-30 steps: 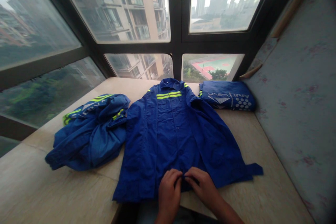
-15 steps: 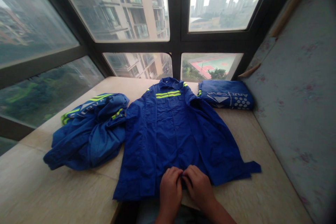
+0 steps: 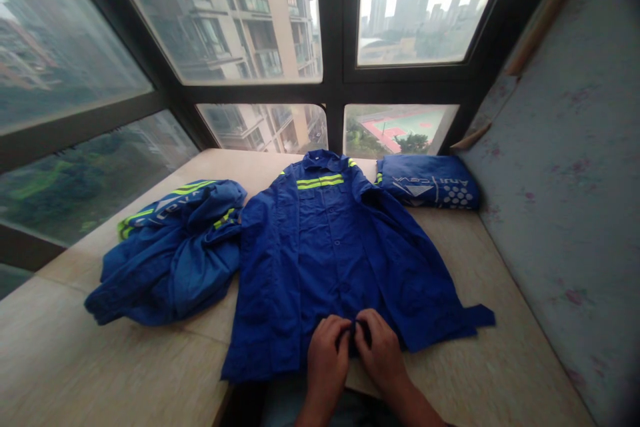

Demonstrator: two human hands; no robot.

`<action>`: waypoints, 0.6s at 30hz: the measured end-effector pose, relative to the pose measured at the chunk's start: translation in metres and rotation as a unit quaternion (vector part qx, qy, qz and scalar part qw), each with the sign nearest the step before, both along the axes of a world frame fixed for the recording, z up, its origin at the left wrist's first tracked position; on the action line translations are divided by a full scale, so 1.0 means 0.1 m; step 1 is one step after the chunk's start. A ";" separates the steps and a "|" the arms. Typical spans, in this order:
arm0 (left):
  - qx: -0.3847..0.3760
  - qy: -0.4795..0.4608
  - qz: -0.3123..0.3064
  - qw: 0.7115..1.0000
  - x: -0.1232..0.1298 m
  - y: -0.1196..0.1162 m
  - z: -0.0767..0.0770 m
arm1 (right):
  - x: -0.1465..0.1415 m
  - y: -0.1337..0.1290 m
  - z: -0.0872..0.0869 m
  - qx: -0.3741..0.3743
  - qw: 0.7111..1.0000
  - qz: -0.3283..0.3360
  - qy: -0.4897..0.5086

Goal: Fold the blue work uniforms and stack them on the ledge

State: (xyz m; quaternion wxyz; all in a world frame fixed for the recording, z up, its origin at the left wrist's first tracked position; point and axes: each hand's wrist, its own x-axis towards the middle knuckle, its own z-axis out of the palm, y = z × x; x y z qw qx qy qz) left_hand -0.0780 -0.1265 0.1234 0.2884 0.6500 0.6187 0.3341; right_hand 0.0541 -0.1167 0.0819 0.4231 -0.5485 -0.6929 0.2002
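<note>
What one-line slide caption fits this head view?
Both hands, left hand and right hand, pinch the front hem of a blue work jacket spread on a window-side table.

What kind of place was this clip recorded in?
Probably a bay-window ledge high up in an apartment block. Dark-framed windows look out on towers and a sports court far below; the stone-like ledge bears a spread blue work jacket, which both hands pinch at its front, and a wallpapered wall stands right.

White letters are printed on the folded blue jacket (image 3: 430, 189) by the window, but they appear upside down and cannot be read clearly. White letters on the crumpled jacket (image 3: 170, 247) are unclear too.
</note>
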 end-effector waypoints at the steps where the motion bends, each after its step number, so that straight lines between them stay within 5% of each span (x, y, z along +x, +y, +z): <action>1: 0.000 -0.005 -0.002 1.000 -0.02 0.00 0.01 | 0.03 0.01 0.02 -0.010 1.000 -0.010 0.019; 6: 0.034 0.032 -0.002 0.999 -0.26 -0.05 0.10 | 0.36 0.14 0.12 -0.077 0.990 -0.091 0.072; 11: 0.037 0.128 -0.034 0.990 -0.45 -0.13 0.25 | 0.69 0.37 0.16 -0.054 0.989 -0.138 -0.012; 15: 0.015 0.149 -0.044 0.988 -0.35 -0.08 0.39 | 0.53 0.44 0.34 0.048 0.989 -0.110 -0.081; 18: 0.025 0.121 -0.041 0.991 -0.21 0.00 0.46 | 0.21 0.44 0.48 0.096 0.988 0.001 -0.122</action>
